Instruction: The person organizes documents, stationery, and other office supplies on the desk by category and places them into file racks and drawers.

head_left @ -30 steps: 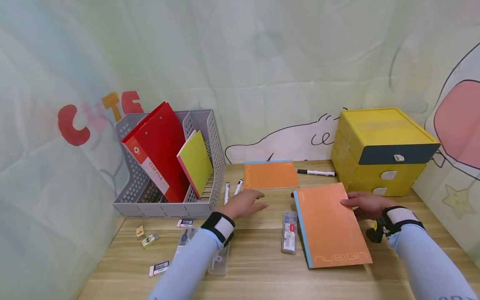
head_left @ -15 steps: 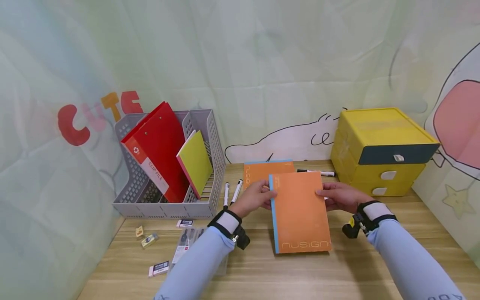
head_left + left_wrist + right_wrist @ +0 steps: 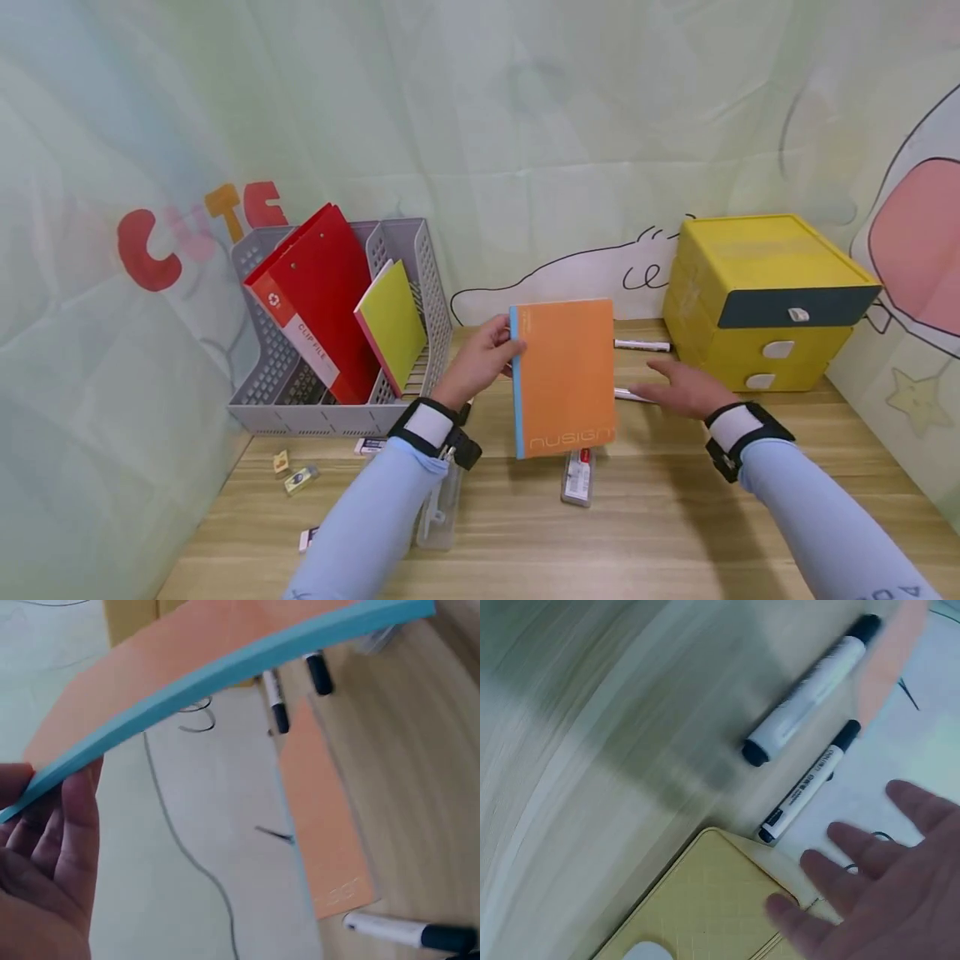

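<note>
My left hand [image 3: 483,358] pinches the blue spine edge of an orange notebook [image 3: 566,375], holding it raised over the table with its cover facing me. In the left wrist view the thumb and fingers [image 3: 81,817] grip one end of the blue spine. My right hand [image 3: 686,390] is off the notebook, its fingers spread and holding nothing. Near it lie two white markers with black caps, a farther marker [image 3: 806,787] and a nearer marker [image 3: 810,694]. A second orange notebook [image 3: 326,817] lies flat at the back, hidden in the head view behind the raised one.
At left stands a grey file rack [image 3: 322,419] with a red clip file [image 3: 330,308] and a yellow-green notebook [image 3: 393,329]. A yellow drawer box [image 3: 765,308] is at back right. Small erasers [image 3: 300,480], a clear case [image 3: 438,512] and a small labelled case [image 3: 577,479] lie in front.
The orange notebook has moved from the right to the middle and been lifted. My left hand took its spine edge; my right hand let go of the opposite edge.
</note>
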A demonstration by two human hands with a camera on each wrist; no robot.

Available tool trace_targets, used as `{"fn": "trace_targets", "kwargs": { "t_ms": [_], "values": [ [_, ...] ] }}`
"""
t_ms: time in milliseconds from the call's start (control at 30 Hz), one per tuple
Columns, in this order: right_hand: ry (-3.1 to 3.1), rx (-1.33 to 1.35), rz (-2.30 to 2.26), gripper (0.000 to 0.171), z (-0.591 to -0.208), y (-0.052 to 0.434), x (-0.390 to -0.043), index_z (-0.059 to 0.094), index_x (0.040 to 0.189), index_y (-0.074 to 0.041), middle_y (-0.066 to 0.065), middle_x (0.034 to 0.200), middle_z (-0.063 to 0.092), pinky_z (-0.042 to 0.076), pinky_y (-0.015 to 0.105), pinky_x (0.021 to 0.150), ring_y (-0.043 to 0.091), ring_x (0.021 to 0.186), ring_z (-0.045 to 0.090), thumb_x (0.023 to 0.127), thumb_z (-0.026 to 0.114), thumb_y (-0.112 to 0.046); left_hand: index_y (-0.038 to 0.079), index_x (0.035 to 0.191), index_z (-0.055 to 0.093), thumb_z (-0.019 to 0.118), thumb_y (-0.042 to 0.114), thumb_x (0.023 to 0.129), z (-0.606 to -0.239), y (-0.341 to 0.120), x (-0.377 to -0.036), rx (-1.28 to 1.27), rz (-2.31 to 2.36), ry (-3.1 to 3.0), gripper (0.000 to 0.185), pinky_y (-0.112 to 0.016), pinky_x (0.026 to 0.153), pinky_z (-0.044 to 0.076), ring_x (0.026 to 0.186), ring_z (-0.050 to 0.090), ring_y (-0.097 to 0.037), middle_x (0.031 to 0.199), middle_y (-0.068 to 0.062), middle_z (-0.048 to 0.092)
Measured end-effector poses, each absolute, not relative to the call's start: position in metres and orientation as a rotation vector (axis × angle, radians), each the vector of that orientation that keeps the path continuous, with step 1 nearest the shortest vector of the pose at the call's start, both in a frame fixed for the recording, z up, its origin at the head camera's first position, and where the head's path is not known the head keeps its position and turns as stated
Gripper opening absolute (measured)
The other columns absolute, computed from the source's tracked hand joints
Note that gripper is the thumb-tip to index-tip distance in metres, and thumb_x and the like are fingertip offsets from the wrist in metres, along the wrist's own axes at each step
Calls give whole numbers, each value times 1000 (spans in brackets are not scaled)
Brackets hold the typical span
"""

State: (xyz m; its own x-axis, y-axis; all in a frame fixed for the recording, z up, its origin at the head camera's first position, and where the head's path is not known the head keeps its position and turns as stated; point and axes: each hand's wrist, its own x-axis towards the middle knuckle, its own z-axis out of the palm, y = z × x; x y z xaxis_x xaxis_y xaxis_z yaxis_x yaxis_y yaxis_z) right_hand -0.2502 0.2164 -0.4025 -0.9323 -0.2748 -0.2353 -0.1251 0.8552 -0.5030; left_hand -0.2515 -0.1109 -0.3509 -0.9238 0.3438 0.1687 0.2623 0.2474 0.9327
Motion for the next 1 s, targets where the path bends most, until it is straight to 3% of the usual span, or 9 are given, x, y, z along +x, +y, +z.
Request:
{"fn": "trace_targets", "kwargs": {
  "t_ms": [200,367,500,733,1000],
  "values": [
    [2732,-262,-481,103,-409,216,-247,40,142,14,37,139,45,36,62,103,52,126,44,86,56,-71,2,132,55,53,12,102,-325,-132,-251,592,1951,2644,32,-33,71,58,89,69,-25,112,-17,69],
    [2667,-223,-502,101,-404,216,-245,38,141,16,39,142,40,33,61,106,54,130,39,89,54,-69,3,126,58,56,20,102,-308,-153,-244,552,1978,3008,29,-38,78,58,93,69,-24,115,-12,70],
    [2644,-221,-507,97,-402,216,-245,41,139,17,39,141,41,34,61,106,54,129,40,91,53,-66,4,123,59,57,28,101,-296,-172,-240,500,2030,3256,32,-39,77,58,92,71,-21,115,-6,71],
    [2611,-188,-530,99,-404,218,-247,42,138,16,38,140,42,36,61,104,53,127,42,90,52,-70,6,127,58,59,42,98,-282,-201,-231,237,2141,3507,46,-34,80,57,96,69,-12,116,6,71],
    [2582,-144,-567,104,-402,217,-243,41,140,15,38,142,40,35,62,104,52,127,43,87,51,-74,10,122,61,56,42,100,-274,-231,-233,-151,2295,3550,39,-23,82,53,99,67,-10,113,6,71]
  ]
}}
